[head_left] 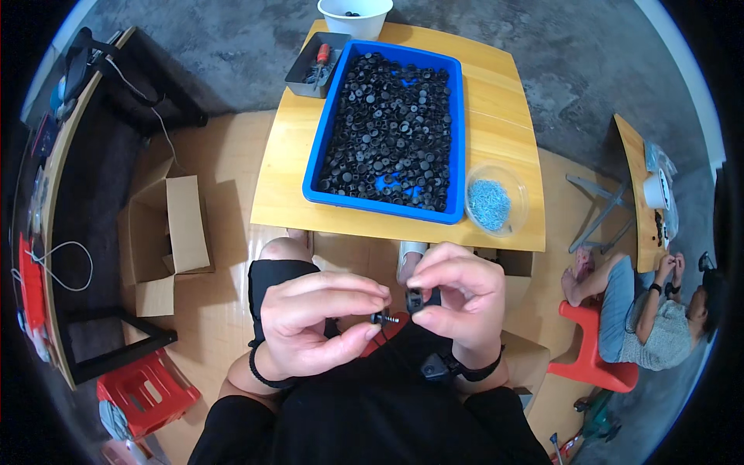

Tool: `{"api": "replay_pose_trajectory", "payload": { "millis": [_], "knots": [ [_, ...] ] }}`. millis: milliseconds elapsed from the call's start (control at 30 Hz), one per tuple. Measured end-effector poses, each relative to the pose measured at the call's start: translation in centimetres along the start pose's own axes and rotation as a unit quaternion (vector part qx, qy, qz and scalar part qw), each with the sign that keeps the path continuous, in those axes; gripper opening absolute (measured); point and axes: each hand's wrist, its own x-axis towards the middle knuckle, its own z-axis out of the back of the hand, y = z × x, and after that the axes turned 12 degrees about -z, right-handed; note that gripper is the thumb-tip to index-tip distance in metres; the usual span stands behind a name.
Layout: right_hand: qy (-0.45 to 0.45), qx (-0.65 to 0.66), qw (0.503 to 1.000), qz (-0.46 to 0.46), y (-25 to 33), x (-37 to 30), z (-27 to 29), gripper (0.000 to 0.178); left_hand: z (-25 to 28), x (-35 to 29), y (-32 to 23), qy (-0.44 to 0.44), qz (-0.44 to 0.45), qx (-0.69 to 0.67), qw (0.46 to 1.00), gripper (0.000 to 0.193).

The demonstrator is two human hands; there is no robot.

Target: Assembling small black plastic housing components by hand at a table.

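Between the thumb and fingers of my left hand (310,319) is a small black plastic part with a metal screw (392,319) jutting from it toward the right. My right hand (467,293) pinches another small black plastic part (415,299), round and hollow-looking. The two parts are close together but apart, above my lap. Beyond my hands, a blue tray (462,147) on the table is filled with many similar black round parts (387,128). Right of the tray, a clear round tub (521,208) contains a heap of small silvery-blue screws (489,205).
Behind the tray's left side stand a grey bin (301,80) with a red-handled screwdriver (322,56) and a white bowl (364,27). An opened cardboard box (188,225) and red stool (147,393) are at left. Another person (659,333) sits on a red stool (585,360) at right.
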Motion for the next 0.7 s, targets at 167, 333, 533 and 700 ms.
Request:
{"api": "replay_pose_trajectory", "payload": {
  "millis": [167,333,533,700],
  "knots": [
    [0.022,0.017,1.0,0.007,0.4,-0.1,-0.9,0.028,0.3,0.2,-0.7,-0.02,0.013,0.047,0.999,0.02],
    [0.026,0.003,1.0,-0.005,0.2,0.0,-1.1,0.029,0.2,0.6,-1.6,-0.015,0.022,0.064,0.998,0.021],
    [0.027,-0.003,1.0,0.0,-0.2,0.1,-1.2,0.03,0.0,0.7,-1.1,-0.033,-0.006,0.078,0.996,0.02],
    [0.019,-0.009,0.999,-0.026,0.2,0.0,-1.4,0.03,-0.1,0.6,-0.9,-0.036,-0.01,0.075,0.996,0.02]
  ]
}}
